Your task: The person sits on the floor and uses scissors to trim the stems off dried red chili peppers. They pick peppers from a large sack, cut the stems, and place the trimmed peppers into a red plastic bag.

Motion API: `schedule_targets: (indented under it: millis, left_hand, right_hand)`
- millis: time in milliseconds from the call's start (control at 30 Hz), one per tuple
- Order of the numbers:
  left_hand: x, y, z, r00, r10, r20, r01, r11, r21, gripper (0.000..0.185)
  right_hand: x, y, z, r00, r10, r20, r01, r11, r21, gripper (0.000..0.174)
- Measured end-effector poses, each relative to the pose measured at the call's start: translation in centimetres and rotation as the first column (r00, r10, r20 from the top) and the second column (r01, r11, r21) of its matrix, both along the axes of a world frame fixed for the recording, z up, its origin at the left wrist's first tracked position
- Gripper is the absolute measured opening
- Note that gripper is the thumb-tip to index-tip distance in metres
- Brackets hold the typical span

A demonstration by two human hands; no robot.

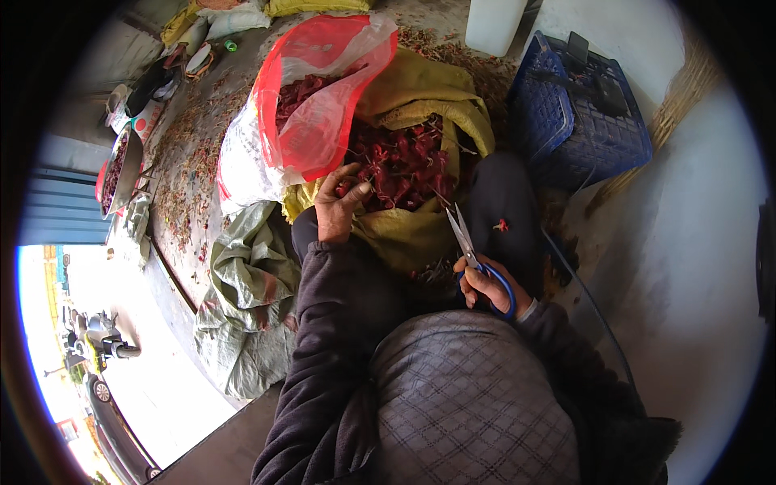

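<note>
Dried red chili peppers (403,167), many with pale stems, fill a yellow woven sack (394,233) between my knees. At the sack's left edge is my left hand (342,197), its fingers curled around a red pepper, thumb on the near side. My right hand (488,285) holds blue-handled scissors (464,236) over my right thigh, their blades parted and pointing away from me towards the peppers. A red-and-white plastic sack (242,151) with more dark red peppers inside leans beside the yellow one. One small red piece (501,225) lies on my right knee.
A blue plastic crate (582,127) stands at the right, near a white bin (494,27) and a straw broom (685,103). A crumpled woven sack (242,303) lies at my left. Farther left is a metal bowl of dark red pieces (124,173). Scraps litter the floor (188,163).
</note>
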State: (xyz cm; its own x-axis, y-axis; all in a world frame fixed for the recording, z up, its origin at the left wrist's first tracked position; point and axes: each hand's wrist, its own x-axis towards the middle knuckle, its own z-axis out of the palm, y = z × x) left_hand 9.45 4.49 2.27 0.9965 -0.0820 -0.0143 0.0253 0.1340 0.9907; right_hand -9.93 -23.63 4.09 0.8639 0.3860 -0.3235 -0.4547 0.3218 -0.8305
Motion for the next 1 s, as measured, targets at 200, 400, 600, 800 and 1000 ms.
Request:
schedule_targets:
  millis: [200, 400, 600, 800, 1000]
  left_hand:
    - [-1.0, 0.2, -0.3, 0.996, -0.092, 0.021, 0.089, 0.987, 0.136, 0.041]
    - [-2.2, -0.9, -1.9, 0.996, -0.083, 0.027, 0.076, 0.980, 0.183, 0.037]
    - [-3.3, -0.9, -2.6, 0.995, -0.102, 0.022, 0.092, 0.958, 0.273, 0.042]
    - [-4.1, -1.3, -3.0, 0.990, -0.140, -0.003, 0.135, 0.951, 0.278, 0.046]
    - [-4.4, -1.3, -2.8, 0.990, -0.135, 0.028, 0.121, 0.948, 0.294, 0.044]
  right_hand:
    - [0.0, 0.0, 0.2, 1.000, -0.003, 0.009, 0.003, 1.000, -0.008, 0.036]
    - [0.9, 1.8, 1.4, 0.960, 0.075, 0.268, 0.060, 0.884, -0.463, 0.036]
    - [3.6, 4.0, 2.8, 0.791, 0.351, 0.501, 0.273, 0.531, -0.802, 0.050]
    - [4.8, 5.6, 3.4, 0.738, 0.450, 0.503, 0.400, 0.309, -0.863, 0.050]
    - [4.6, 5.8, 3.4, 0.740, 0.493, 0.457, 0.401, 0.222, -0.889, 0.046]
